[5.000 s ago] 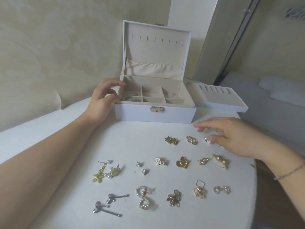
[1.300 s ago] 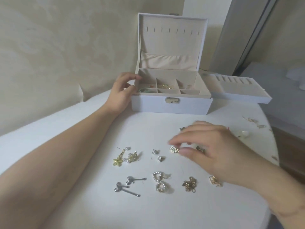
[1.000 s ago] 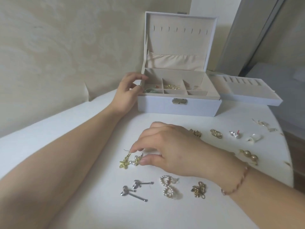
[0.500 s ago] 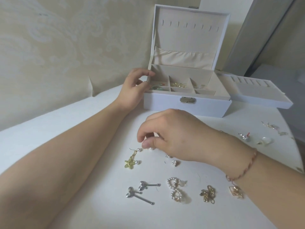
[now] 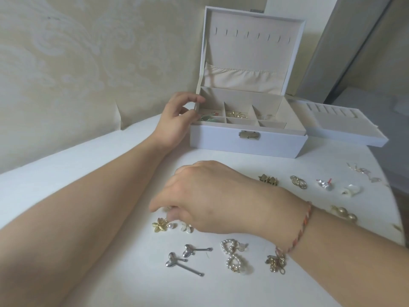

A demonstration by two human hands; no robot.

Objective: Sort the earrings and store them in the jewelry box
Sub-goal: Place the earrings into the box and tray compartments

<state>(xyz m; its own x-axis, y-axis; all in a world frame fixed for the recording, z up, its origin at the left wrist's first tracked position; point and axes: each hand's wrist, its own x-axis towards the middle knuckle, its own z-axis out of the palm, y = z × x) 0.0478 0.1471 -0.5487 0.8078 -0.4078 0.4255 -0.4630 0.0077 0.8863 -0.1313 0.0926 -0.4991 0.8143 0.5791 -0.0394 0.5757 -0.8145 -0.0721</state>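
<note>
A white jewelry box [image 5: 245, 142] stands open at the back of the white table [image 5: 110, 165], with gold earrings [image 5: 303, 114] in a middle compartment. My left hand [image 5: 177, 120] grips the box's left front corner. My right hand [image 5: 212, 202] reaches across the table's middle, its thumb and fingertips pinching the top of a gold flower earring [image 5: 160, 226] with a pearl; its white-petalled mate [image 5: 187, 228] lies beside it. Silver heart earrings [image 5: 179, 258], pearl heart earrings [image 5: 232, 253] and a gold chain pair [image 5: 275, 263] lie nearer me.
The box's removable tray [image 5: 345, 131] sits to the right of the box. More earrings lie along the right: a gold pair [image 5: 269, 180], gold hoops [image 5: 298, 182], clear studs [image 5: 325, 185], white flowers [image 5: 352, 190], gold beads [image 5: 344, 213]. The table edge curves at right.
My right hand moved from the right side across to the left, onto the flower earrings, and now pinches one. My left hand stayed on the box corner. The camera shifted.
</note>
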